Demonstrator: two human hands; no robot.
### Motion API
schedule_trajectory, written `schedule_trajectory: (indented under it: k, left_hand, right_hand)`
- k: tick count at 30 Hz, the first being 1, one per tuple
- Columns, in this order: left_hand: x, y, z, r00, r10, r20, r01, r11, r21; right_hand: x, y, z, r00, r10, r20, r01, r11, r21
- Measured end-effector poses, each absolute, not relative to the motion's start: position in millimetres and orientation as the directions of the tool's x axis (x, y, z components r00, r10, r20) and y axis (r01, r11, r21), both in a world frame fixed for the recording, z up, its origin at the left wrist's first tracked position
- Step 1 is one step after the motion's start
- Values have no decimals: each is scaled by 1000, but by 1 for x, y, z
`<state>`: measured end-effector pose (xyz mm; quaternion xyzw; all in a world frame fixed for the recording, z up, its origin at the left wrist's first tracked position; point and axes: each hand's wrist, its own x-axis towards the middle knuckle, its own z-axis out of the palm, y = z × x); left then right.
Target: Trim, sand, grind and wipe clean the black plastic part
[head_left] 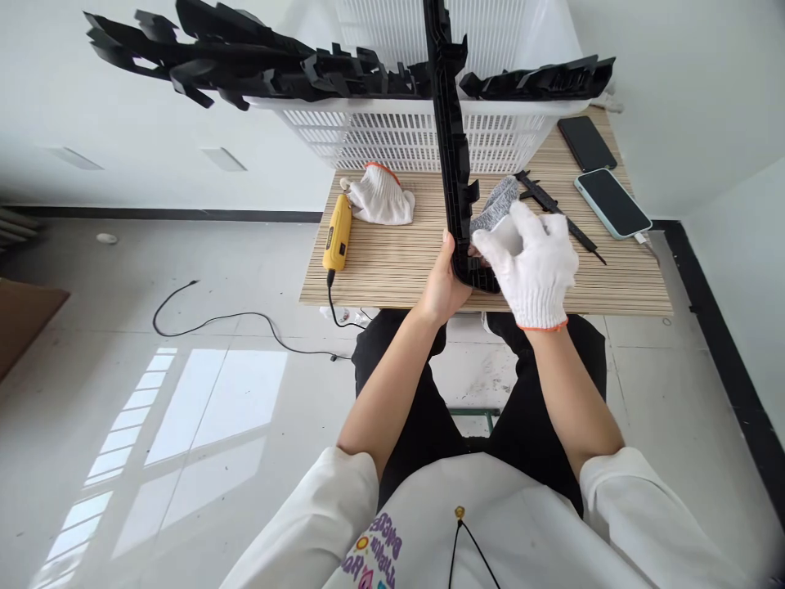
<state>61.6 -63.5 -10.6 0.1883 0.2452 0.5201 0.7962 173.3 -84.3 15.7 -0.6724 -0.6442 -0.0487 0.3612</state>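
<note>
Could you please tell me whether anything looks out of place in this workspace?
Possibly two things: a black cable trails across the floor, where feet could catch it; and the left hand is bare though the right hand is gloved, with a white glove lying on the table.

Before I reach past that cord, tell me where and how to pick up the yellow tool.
Probably best around the mid-body of the yellow tool, from above and its left. It lies lengthwise, pointing away from the person; the cord leaves its near end and the loose white glove sits right of its far end, leaving the middle freest.
</note>
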Motion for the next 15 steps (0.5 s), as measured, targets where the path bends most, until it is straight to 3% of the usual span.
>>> schedule_trajectory:
  k: [4, 7, 10, 15]
  left_hand:
    - [59, -57, -16, 285, 932, -224, -759, 362, 541]
    - [56, -54, -16, 203, 950, -237, -802, 300, 516]
    - [56, -54, -16, 173, 955, -241, -810, 277, 516]
    - [60, -55, -16, 216, 953, -211, -802, 297, 518]
  right_hand:
    - [180, -82, 12, 138, 788, 600, 883, 177, -435]
    - [175, -82, 3, 128, 788, 602, 802, 275, -530]
    - [177, -70, -3, 209, 777, 595, 755, 259, -603]
    - [188, -37, 1, 276, 766, 581, 787, 166, -594]
